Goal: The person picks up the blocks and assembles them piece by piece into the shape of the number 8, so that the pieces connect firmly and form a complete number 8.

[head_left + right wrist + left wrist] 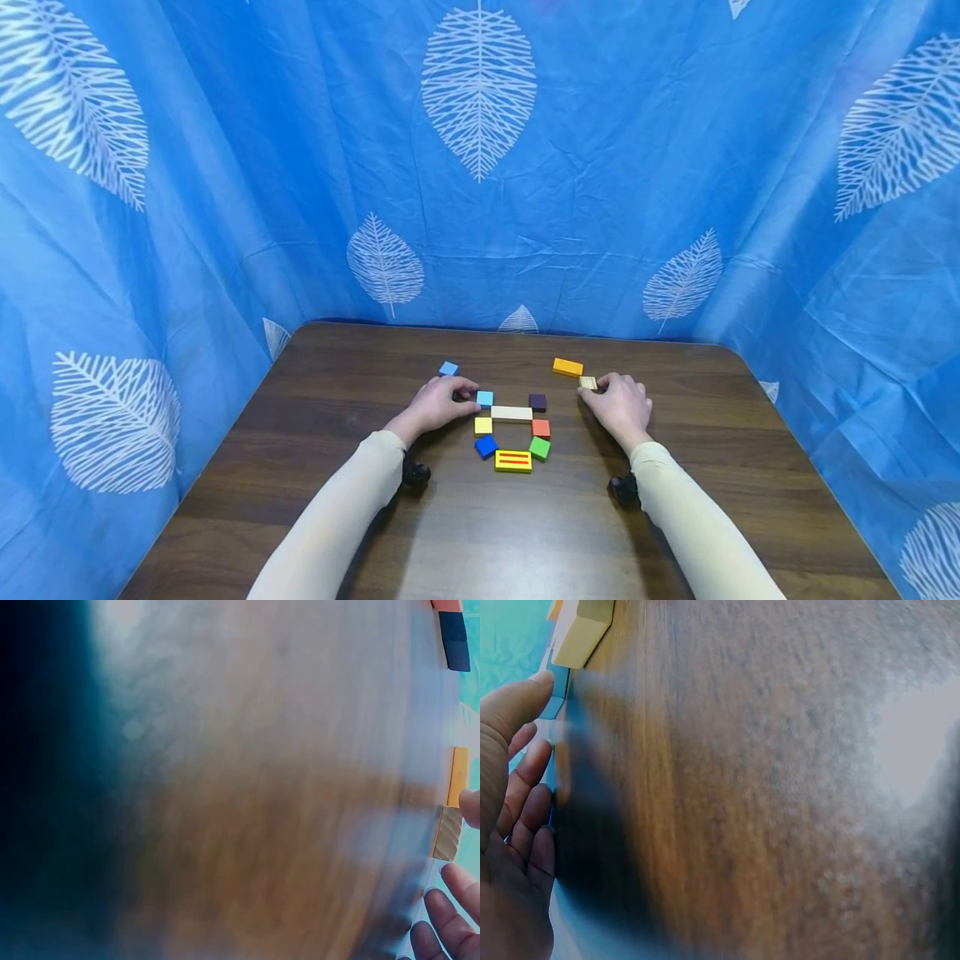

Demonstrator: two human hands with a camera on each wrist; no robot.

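Block, small and striped (588, 382), sits right at the tips of the right hand (621, 403), and that is the pairing to watch! It lies forward of the palm and a touch to its left, thumb to one side, index finger to the other; that grip is about as wide as the block, and whether it truly pinches, I cannot tell. No clear long axis on the striped block from above, but the orange block (567, 367), hard by its left end, is plainly long, running sideways at a slight slant. The right hand is far the nearer to both.

Over to the left hand (441, 404): thumb and index parted, a moderately wide grip, with the light blue block (485, 399) just off the tips to the right. Another blue block (448, 368) peeks out beyond the knuckles.

Between the hands, a rough ring: cream bar (512, 413) lying crosswise, dark purple block (537, 402) at its right end, small yellow block (483, 427) and red block (541, 428) facing each other, deep blue block (486, 447) and green block (539, 449) turned at angles, red-striped yellow block (513, 461) nearest the body.

All this on a dark wood-grain counter (517, 533), glare on its near part, with blue curtains (585, 192) printed with white leaves hanging behind and on both sides.
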